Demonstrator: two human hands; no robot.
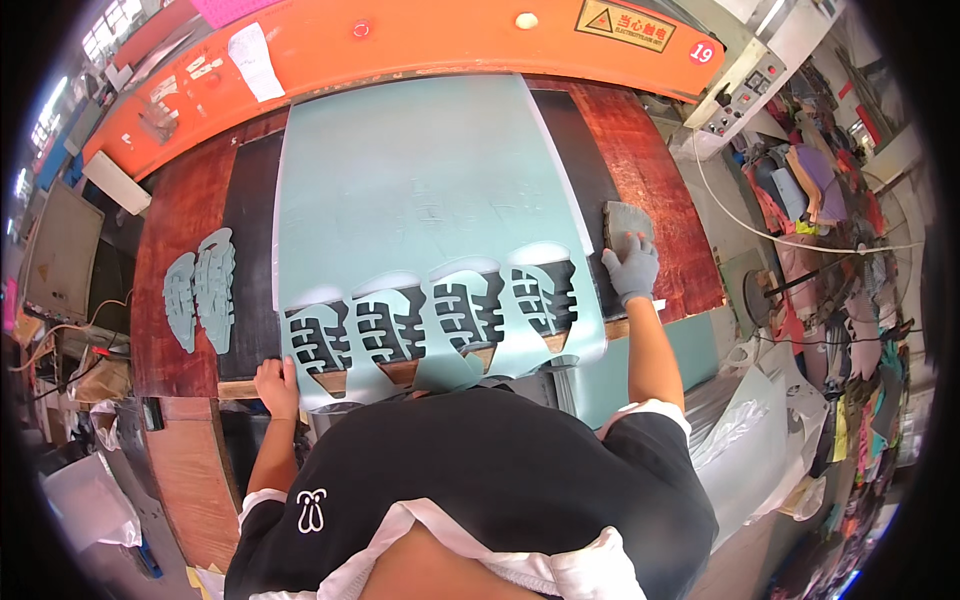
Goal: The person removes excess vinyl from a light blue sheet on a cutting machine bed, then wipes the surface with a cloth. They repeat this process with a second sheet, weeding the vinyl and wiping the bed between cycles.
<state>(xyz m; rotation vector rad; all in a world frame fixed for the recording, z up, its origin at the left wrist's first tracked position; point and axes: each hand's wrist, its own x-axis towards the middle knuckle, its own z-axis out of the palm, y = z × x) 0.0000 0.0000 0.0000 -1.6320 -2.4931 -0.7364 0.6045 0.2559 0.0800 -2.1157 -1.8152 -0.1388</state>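
A pale teal foam sheet lies over the table and hangs past its front edge. Along its near part is a row of several sole-shaped cut-outs with black gaps. My bare left hand is at the front edge, beside the sheet's left side. Its fingers are curled and the thumb points up; what they grip is hard to see. On the right, my right hand in a grey glove with uncovered fingertips rests, fingers spread, on the near end of a grey block.
Two cut teal pieces lie on the left of the reddish-brown table. An orange machine beam spans the far side. A control panel stands at the far right, with a white cable and piled scraps beyond.
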